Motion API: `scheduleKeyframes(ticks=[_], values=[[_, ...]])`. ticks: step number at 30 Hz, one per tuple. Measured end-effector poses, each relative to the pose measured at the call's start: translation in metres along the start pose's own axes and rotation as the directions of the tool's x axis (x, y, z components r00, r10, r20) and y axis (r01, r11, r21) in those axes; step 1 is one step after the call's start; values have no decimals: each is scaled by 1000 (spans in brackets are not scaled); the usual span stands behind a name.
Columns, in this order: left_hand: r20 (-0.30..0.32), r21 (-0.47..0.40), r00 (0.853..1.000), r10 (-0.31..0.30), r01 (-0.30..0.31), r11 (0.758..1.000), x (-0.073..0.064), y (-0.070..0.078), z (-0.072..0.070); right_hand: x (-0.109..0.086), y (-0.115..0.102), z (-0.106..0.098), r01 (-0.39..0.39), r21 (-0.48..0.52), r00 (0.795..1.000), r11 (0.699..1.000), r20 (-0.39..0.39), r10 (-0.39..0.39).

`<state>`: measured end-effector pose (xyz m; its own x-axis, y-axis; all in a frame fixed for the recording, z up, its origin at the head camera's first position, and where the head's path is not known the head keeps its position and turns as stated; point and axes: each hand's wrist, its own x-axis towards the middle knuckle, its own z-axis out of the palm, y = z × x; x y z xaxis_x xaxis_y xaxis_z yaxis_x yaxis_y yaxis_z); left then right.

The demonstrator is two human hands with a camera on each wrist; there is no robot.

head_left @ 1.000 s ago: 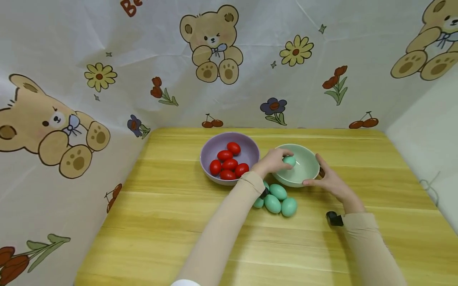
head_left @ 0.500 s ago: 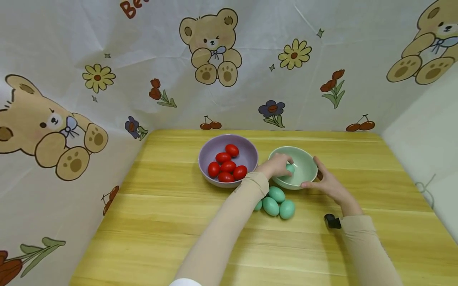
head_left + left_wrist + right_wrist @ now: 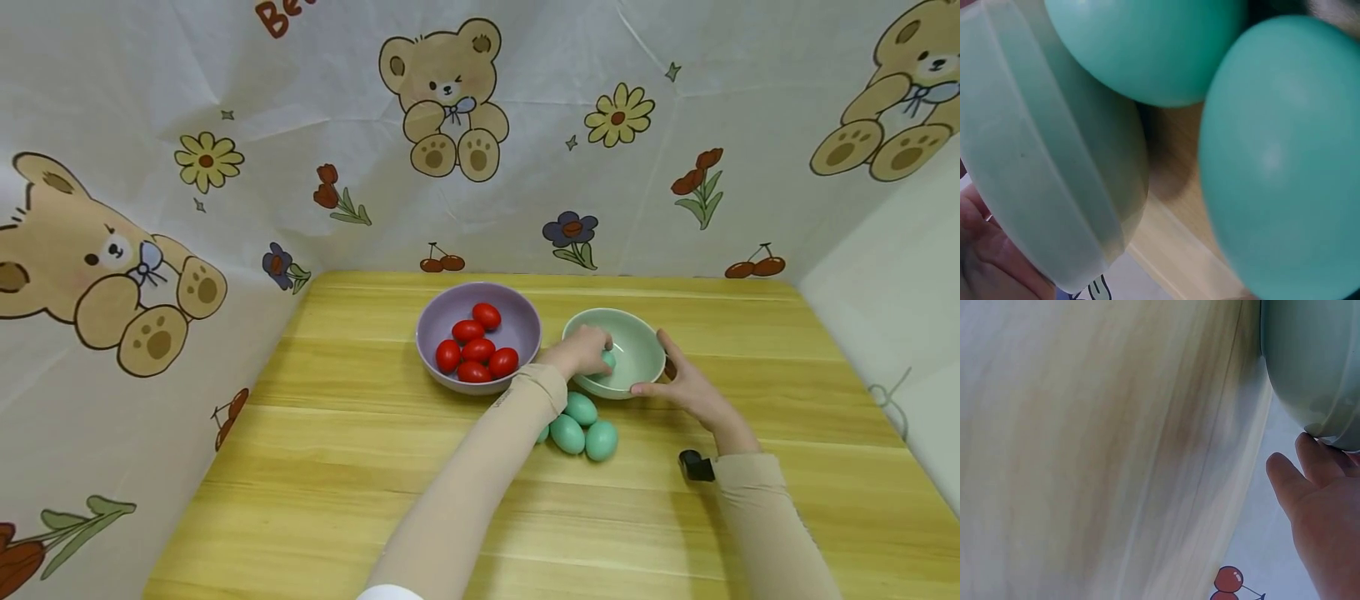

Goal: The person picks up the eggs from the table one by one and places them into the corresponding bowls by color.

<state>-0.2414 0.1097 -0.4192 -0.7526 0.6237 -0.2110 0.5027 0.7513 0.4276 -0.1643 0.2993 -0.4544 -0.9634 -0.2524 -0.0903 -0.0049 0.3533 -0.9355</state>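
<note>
A pale green bowl (image 3: pixel 637 354) stands right of the middle on the table. My left hand (image 3: pixel 582 350) reaches over its left rim and pinches a green egg (image 3: pixel 608 361) low inside it. Spread along the bowl's right side, the thumb and fingers of my right hand (image 3: pixel 693 390) hold it; in the right wrist view, fingers (image 3: pixel 1319 459) lie against the bowl's outer wall (image 3: pixel 1316 369). More green eggs (image 3: pixel 567 434) lie in front of the bowl, partly hidden by my left forearm. One such egg (image 3: pixel 1279 156) looms large in the left wrist view beside the bowl (image 3: pixel 1041 144).
Left of the green bowl stands a purple bowl (image 3: pixel 431 329) with several red eggs (image 3: pixel 478 350) in it. The wooden table (image 3: pixel 337 467) ends at a cloth backdrop (image 3: pixel 300 83) printed with bears and flowers. My left forearm crosses close to the purple bowl's right rim.
My left hand has gone lower into the green bowl with the egg between its fingers. The right hand keeps its place on the bowl. The head view has shifted slightly.
</note>
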Motion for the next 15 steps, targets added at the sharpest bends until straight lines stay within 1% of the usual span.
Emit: scheduleKeyframes(ticks=[8,11,13,15], values=[[-3,-16,1000,-23,23,1000,-3,2,-1,-2,-4,0,-1,17,1000,1000,1,1],[-23,-21,1000,-21,20,1000,-4,-1,0,-2,-4,0,-8,19,1000,1000,0,8],[-38,-48,999,-26,24,999,-5,-4,1,-2,-4,0,-7,21,1000,1000,-1,7],[-56,-79,998,-16,12,997,-5,-7,2,-1,-2,-1,-1,20,1000,1000,-4,1]])
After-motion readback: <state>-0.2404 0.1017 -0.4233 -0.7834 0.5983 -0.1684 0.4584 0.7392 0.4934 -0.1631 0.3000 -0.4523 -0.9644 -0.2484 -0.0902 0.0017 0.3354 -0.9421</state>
